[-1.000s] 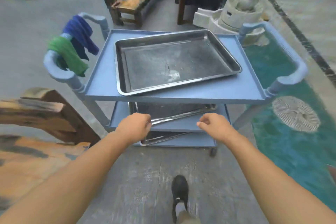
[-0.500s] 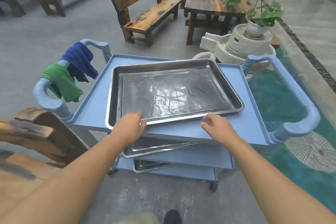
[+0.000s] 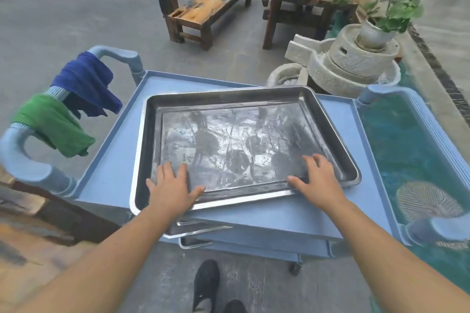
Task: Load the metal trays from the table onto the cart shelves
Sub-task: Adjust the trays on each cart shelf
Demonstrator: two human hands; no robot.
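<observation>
Your left hand [image 3: 173, 190] and right hand [image 3: 318, 180] both lie flat inside the metal tray [image 3: 236, 140], fingers [image 3: 166, 170] straight and spread, pressing on its floor just inside the near rim and gripping nothing. The tray sits on the top shelf [image 3: 114, 160] of the cart [image 3: 343, 140], but it is skewed. Its near-left corner hangs out past the shelf's near edge, and its far-right corner comes close to the far edge. That overhang is probably your main risk: lean your weight onto the left palm and the tray could tip up off the shelf. The floor of the tray looks wet, so a flat palm may slide instead of carrying the tray with it. An uneven shove would likely twist it further rather than square it. The cart stands on a caster [image 3: 295, 268], and I cannot tell if it is locked, so a firm push could roll the whole cart away from you. Below, a second tray [image 3: 201, 230] and a third tray [image 3: 195, 242] poke out past the near edges of the lower shelves, where your knee or shoe could knock them.
</observation>
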